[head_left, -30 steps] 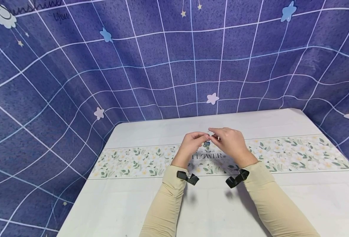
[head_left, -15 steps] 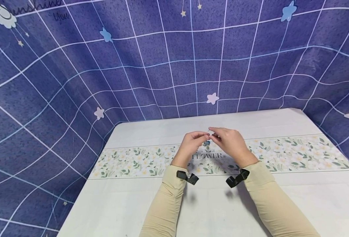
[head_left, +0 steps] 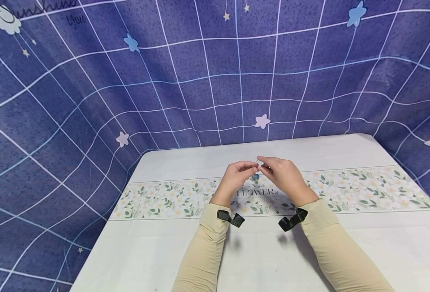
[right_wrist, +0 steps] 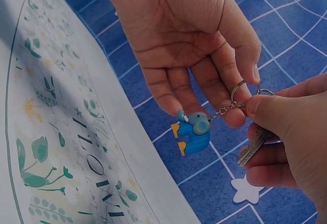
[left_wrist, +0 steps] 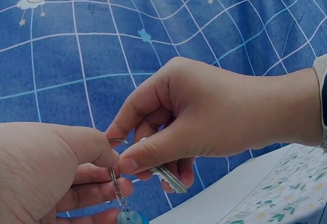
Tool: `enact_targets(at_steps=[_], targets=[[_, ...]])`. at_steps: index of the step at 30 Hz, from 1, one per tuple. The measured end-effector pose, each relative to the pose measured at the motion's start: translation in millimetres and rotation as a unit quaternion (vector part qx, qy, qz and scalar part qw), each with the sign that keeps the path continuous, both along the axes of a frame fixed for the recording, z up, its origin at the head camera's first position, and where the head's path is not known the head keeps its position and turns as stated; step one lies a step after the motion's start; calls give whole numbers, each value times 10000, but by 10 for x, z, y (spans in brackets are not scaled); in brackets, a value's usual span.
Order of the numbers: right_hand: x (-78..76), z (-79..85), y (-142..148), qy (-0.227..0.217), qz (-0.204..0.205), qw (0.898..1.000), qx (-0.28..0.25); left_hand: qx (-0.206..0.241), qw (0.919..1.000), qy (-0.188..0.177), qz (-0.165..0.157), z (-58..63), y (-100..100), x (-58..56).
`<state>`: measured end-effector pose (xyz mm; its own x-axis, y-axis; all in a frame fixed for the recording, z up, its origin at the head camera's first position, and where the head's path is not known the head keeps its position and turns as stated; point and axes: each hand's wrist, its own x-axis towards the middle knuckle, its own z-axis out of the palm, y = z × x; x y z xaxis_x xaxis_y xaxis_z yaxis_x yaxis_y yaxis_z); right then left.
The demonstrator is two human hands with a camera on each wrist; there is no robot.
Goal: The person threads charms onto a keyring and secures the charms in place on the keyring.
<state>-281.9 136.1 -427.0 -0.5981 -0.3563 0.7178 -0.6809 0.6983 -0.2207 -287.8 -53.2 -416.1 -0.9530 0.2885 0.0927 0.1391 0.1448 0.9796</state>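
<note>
Above the table, my left hand (head_left: 234, 178) and right hand (head_left: 283, 175) meet fingertip to fingertip. Between them is a keychain whose blue elephant charm (right_wrist: 195, 138) with yellow feet dangles from a short chain (right_wrist: 223, 111). In the right wrist view, the left thumb and fingers pinch the charm's metal split ring (right_wrist: 233, 94). Thumb and fingers of the right hand grip a silver key (right_wrist: 251, 149), its toothed blade pointing down; a second small ring (right_wrist: 266, 91) shows beside the right thumb. Fingertips partly hide where the rings meet and the head of the key.
A white table cover (head_left: 152, 251) with a flowered band (head_left: 178, 198) lies beneath the hands. Behind and to the left hangs a blue curtain (head_left: 185, 93) with a white grid and stars. Black straps (head_left: 231, 218) circle both wrists over beige sleeves.
Both hands stay nearly in place, with only slight fingertip movement. The blue charm below them swings and turns a little.
</note>
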Motion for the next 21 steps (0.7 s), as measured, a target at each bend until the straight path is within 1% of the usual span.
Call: enact_targets(at_steps=[3,11,18,21], targets=[[-1,3,0,-29,-11,10000,-5,-12,10000,66,-1,-139,0,-105],[-7,-5,4,-108,-6,9999,-25,-16,9999,129,-25,-146,-5,-101],[-15,0,6,-4,-6,10000,-56,53,10000,-43,-70,-145,1,-100],[-18,0,9,54,-3,10000,-65,9,9999,-117,-84,-146,3,-100]])
